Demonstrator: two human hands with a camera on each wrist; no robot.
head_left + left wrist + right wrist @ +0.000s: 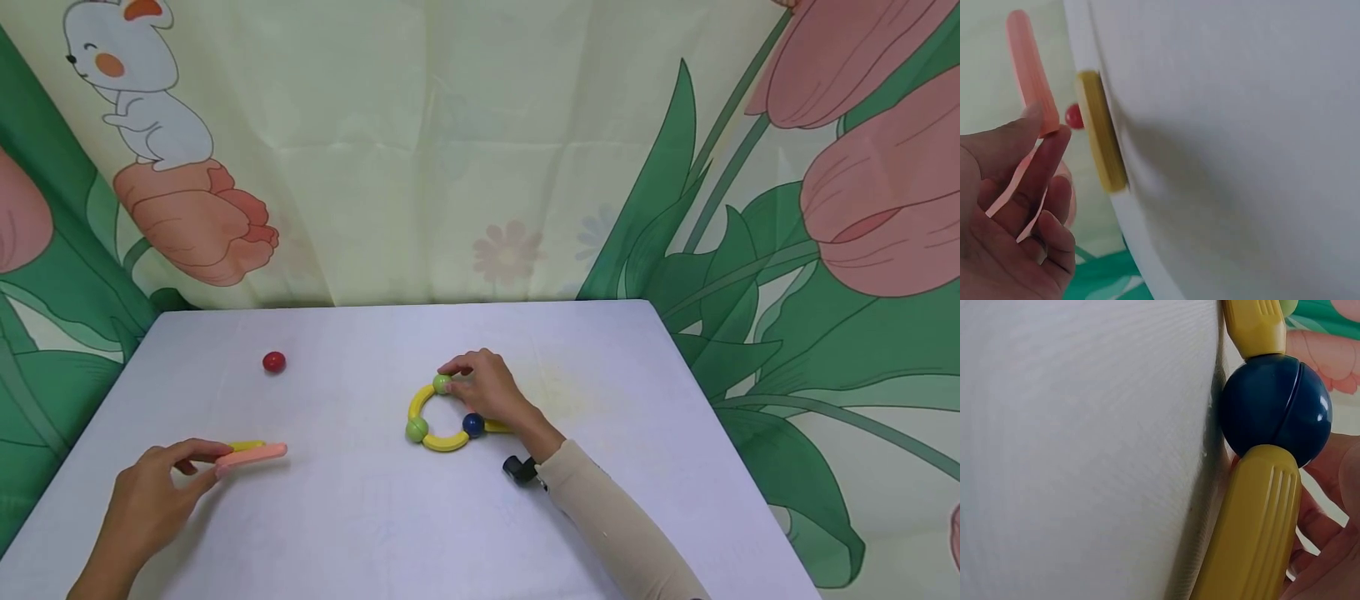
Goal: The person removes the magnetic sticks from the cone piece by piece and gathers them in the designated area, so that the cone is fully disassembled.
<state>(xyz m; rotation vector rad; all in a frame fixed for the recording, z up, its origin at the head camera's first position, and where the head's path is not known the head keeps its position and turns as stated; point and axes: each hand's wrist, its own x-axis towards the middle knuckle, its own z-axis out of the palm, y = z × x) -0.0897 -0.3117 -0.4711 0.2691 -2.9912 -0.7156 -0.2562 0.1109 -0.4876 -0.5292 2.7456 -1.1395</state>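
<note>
My left hand [146, 504] pinches one end of a straight pink rod [262, 454] between thumb and index finger, above the table. A yellow rod [1102, 131] lies on the cloth beside it. In the head view, my right hand [487, 387] pinches a green ball [442, 383] at the far end of a chain of pieces. Curved yellow rods [446, 442] join this ball to a second green ball [416, 429] and a dark blue ball [473, 425]. Another yellow rod [1250, 525] extends from the blue ball, partly hidden under the right wrist in the head view.
A red ball [273, 362] sits toward the back left of the white-clothed table [360, 533]. Behind the table hangs a printed curtain [360, 167] with a rabbit and tulips. A small black device [519, 469] is on the right wrist.
</note>
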